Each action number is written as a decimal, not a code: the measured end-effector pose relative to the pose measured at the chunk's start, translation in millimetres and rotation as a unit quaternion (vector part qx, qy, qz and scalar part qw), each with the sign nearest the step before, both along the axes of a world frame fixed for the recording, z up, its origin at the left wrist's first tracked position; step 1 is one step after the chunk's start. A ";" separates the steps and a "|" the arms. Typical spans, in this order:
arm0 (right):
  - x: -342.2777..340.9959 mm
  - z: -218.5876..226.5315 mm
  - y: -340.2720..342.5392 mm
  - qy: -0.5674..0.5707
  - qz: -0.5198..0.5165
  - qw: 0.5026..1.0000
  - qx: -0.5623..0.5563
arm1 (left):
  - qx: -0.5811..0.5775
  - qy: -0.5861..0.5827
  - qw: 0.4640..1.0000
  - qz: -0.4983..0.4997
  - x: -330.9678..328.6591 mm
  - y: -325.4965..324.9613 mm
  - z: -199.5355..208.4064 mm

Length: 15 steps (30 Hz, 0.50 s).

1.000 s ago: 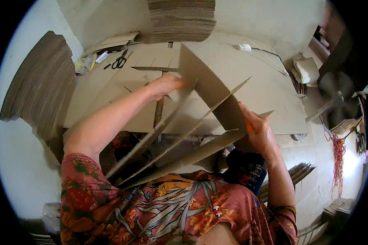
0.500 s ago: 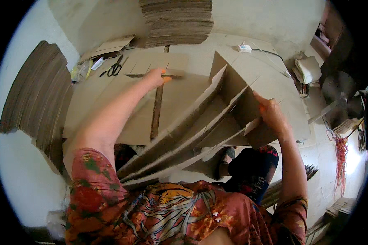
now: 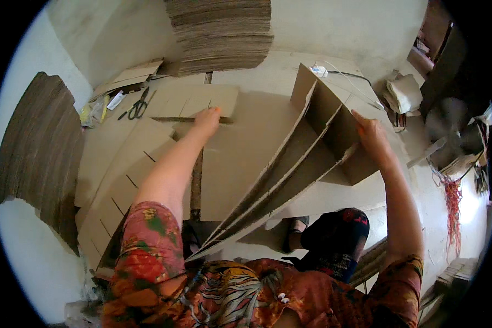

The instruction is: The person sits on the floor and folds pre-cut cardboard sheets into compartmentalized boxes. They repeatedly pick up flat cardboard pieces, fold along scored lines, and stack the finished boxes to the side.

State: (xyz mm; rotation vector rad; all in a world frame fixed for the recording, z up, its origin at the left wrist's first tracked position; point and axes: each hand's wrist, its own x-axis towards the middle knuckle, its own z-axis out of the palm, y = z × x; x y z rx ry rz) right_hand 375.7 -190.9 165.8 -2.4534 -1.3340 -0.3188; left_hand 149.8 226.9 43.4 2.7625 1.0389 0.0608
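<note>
My right hand (image 3: 373,135) grips a brown cardboard cross strip (image 3: 341,128) at the right end of a partly assembled divider. Several long cardboard strips (image 3: 276,172) run from that cross piece toward my body, fanned apart at the far end and drawn together near my lap. My left hand (image 3: 206,121) reaches across the table, its fingers closed on the near right edge of a small pile of slotted cardboard strips (image 3: 194,98). The fingertips are partly hidden there. Under my left forearm lies a longer slotted cardboard piece (image 3: 123,188).
Tall cardboard stacks stand at the left (image 3: 35,158) and the back (image 3: 221,35). Scissors (image 3: 138,106) and a plastic bag (image 3: 94,112) lie at the far left of the table. A white power socket (image 3: 318,71) with cables sits at the back; a fan (image 3: 448,128) stands right.
The whole view has shifted. The divider's near ends have swung to the right, my right hand still gripping it. My left hand remains at the strip pile, now at its near edge.
</note>
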 end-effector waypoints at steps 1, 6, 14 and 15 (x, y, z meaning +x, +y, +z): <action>-0.2 -0.5 0.2 -0.042 0.025 0.999 0.013 | 0.009 -0.006 1.000 -0.001 -5.1 1.4 -3.2; -47.5 25.6 -9.9 -0.147 0.018 0.979 0.141 | 0.038 -0.020 0.997 -0.059 -27.7 -13.5 25.6; -138.3 28.7 -23.4 0.250 0.123 0.877 0.392 | -0.030 -0.419 0.907 -0.029 -60.7 -69.2 117.0; -152.0 32.8 -24.0 0.354 0.113 0.841 0.393 | 0.003 -0.444 0.892 -0.086 -63.1 -91.8 128.9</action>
